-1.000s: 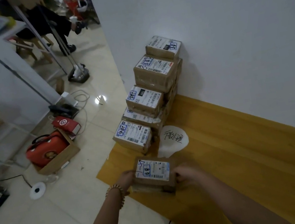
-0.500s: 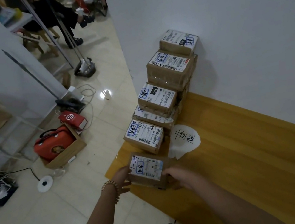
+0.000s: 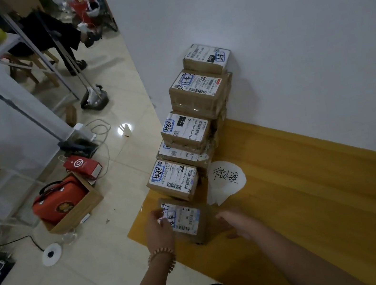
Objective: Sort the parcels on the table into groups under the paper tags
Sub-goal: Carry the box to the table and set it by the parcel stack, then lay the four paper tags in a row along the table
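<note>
At corner of yellow wooden table (image 3: pixel 316 195), small brown cardboard parcel (image 3: pixel 187 221) sits near white paper tag (image 3: pixel 227 180). My left hand (image 3: pixel 157 225) pinches left edge; right hand (image 3: pixel 233 222) grip unclear. Best slide flush to stacked boxes (image 3: pixel 173 178), away from table edge.

- Both arms bare, reaching fwd & down from the bottom of view, forearms converging on one spot.
- L hand (image 3: pixel 158 231): back of hand up, wrist abt straight, fingers (image 3: pixel 158 216) curled over the near-left edge of a parcel (image 3: pixel 188 220), tips on its top face.
- L wrist: beaded bracelet (image 3: pixel 162 257) round it.
- R hand (image 3: pixel 233 222): at the parcel's R side, thumb side up, fingers loosely curled, palm turned L toward it.
- R hand is blurred; can't tell if it touches the parcel or sits just beside it.
- R forearm comes in from lower R; both elbows out of frame.
- Hands abt level w/ each other, the parcel between them.
</note>
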